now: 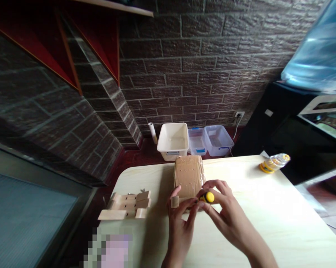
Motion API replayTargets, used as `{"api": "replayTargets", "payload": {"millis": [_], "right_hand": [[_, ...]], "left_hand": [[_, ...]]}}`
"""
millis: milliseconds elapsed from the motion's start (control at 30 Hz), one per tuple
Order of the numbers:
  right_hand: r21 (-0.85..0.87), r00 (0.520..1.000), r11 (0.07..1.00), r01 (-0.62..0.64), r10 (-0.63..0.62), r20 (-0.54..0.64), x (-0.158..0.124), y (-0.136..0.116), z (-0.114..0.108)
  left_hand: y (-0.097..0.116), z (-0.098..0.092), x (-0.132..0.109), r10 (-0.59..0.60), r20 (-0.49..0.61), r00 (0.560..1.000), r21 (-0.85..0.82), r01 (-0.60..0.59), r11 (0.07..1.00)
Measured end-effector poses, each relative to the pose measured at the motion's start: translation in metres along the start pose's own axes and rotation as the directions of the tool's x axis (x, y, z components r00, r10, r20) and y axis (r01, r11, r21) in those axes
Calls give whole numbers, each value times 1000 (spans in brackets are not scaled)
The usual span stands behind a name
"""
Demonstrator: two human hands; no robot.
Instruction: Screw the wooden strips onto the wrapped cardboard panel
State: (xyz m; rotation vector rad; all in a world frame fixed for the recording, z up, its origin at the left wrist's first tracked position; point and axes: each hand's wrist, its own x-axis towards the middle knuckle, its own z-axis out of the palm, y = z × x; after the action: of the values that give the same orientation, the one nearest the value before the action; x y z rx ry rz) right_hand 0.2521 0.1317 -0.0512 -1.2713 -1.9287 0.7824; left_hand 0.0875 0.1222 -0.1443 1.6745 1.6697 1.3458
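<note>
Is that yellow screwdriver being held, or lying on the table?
Held: the right hand grips the screwdriver by its yellow-and-black handle, near the cardboard box.

The tabletop (268,223) is pale, with faint wood grain and a rounded far-left corner. A tape-wrapped cardboard box (188,173) sits by the far edge; over to its left I see tan curved pieces (130,203), and at far right, a clear-and-yellow container (275,163).

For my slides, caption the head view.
Right hand grips a round yellow-handled tool, left hand a flat wooden strip, by a brown cardboard box.
</note>
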Motion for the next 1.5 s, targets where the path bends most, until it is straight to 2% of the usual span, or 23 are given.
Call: {"api": "replayTargets", "payload": {"millis": [167, 333, 533, 667, 800, 900, 1067, 1167, 1333, 1500], "right_hand": [[51, 996, 999, 0, 5, -85, 5, 6, 15], [59, 987, 998, 30, -21, -158, 2, 15, 18], [94, 970, 995, 29, -5, -244, -3, 24, 29], [68, 943, 991, 118, -90, -320, -4, 31, 36], [4, 934, 979, 202, -192, -302, -3, 30, 32], [6, 937, 976, 218, -207, -283, -2, 29, 28], [62, 936, 979, 193, -165, -310, 1, 34, 25], [108, 945, 984, 141, -102, -310, 2, 35, 24], [180, 952, 972, 154, -97, -290, 5, 29, 25], [176, 945, 974, 143, -81, -318, 6, 28, 26]], "left_hand": [[-3, 4, 5, 9, 51, 999, 20, -10, 1000], [-6, 5, 7, 47, 69, 997, 18, -48, 999], [-3, 2, 9, 34, 94, 995, 24, -37, 999], [-7, 1, 11, 37, 110, 993, 25, -40, 999], [-14, -4, 13, 47, 138, 989, 40, -53, 998], [-18, -4, 13, 38, 142, 989, 11, -40, 999], [-16, 4, 9, -25, 175, 984, -56, 35, 998], [-12, 11, 7, -57, 136, 989, -65, 66, 996], [-8, 16, 7, -26, 39, 999, -44, 28, 999], [-15, 19, 5, -29, 65, 997, -29, 31, 999]]}}
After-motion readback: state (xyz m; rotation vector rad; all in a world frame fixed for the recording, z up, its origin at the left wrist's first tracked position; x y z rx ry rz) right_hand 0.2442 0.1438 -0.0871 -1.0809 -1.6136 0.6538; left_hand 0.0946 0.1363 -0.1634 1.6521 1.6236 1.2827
